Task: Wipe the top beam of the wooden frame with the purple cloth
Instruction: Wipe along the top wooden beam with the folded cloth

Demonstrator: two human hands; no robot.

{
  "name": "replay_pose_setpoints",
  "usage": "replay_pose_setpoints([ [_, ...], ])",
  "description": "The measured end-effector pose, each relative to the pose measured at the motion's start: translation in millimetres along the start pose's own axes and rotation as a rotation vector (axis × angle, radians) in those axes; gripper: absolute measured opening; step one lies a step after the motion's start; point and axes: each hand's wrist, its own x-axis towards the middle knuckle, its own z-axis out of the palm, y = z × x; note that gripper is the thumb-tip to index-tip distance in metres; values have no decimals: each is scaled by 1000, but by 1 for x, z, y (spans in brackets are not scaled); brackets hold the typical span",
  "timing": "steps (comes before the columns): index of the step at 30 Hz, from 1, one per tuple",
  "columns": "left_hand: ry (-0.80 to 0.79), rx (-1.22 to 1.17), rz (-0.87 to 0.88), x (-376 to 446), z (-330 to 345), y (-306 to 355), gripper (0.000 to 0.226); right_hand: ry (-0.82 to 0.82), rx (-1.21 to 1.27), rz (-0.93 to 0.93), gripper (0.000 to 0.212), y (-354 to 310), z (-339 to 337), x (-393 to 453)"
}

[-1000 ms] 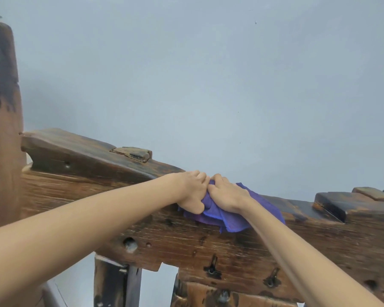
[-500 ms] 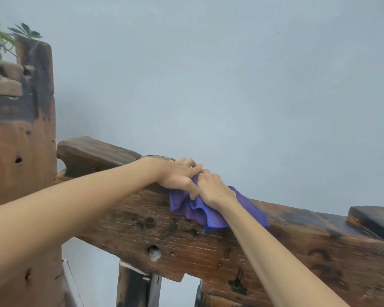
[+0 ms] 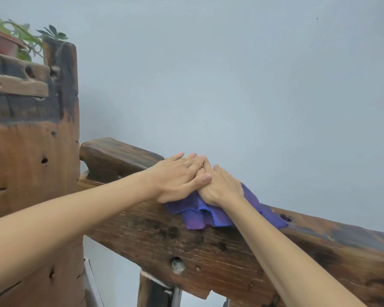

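Pressed flat, fingers extended, left hand (image 3: 182,176) overlapping right hand (image 3: 220,187), both atop the purple cloth (image 3: 197,216) bunched on the top beam (image 3: 208,251) near its left end, beside worn wooden post (image 3: 31,151), pale wall (image 3: 231,85) behind; no writing legible.

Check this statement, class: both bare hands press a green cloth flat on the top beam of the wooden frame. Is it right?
One detail is wrong: the cloth is purple, not green. The head view shows the left hand and right hand pressing it on the top beam.
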Motion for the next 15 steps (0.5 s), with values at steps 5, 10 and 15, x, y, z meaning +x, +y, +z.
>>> replay_pose_setpoints([
  [5,52,9,-55,-20,0,-37,109,2,21,-24,66,-37,10,9],
  [10,130,4,-129,-41,3,-75,110,-17,-138,-129,67,-76,17,29],
  [15,148,-62,-238,-64,-1,-111,108,-83,-126,-260,63,-117,23,50],
])
